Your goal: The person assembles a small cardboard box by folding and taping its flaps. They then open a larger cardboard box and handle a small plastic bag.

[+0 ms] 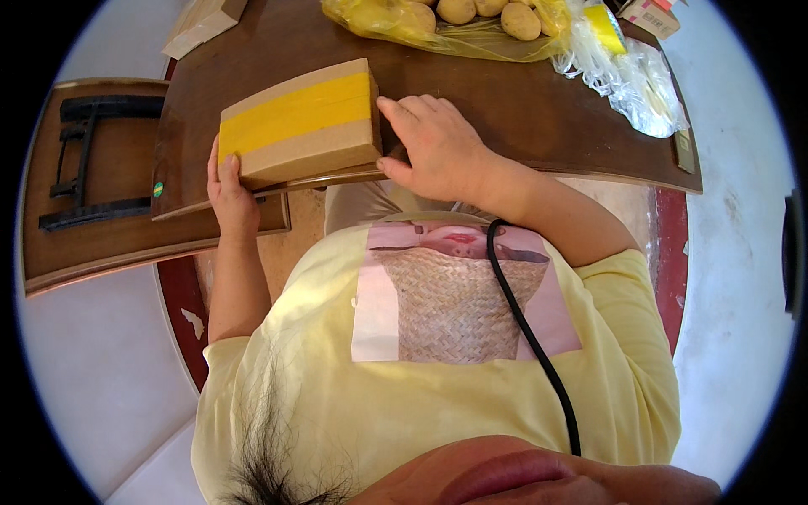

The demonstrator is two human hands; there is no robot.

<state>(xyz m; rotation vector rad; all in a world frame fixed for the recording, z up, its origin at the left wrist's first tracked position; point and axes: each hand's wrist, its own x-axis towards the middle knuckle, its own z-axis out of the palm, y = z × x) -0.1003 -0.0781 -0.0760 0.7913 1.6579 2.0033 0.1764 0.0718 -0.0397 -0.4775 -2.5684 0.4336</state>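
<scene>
Where the person's shirt (pixel 311 311) faces the near edge, one table (pixel 497 93), brown, glossy. Item: a second board (pixel 126 151) to its left, lower, brown, with a black folding frame (pixel 84 160). Item: a yellow bag (pixel 379 27), thin, at the far side, with potatoes (pixel 521 22) in it. Item: a box (pixel 295 122), brown card, a broad yellow band along its top, at the near edge, left of the middle (whether it rests fully on the wood cannot be told). Item: clear bags (pixel 644 101), bunched, far right. Item: right hand (pixel 425 143), thumb and forefinger spread at the box's right end; contact uncertain. Item: left hand (pixel 231 194), gripping the left end, thumb on the near face. Item: a tape roll (pixel 606 28), yellow, beside the clear bags. Item: a green sticker (pixel 157 189), near left corner.
</scene>
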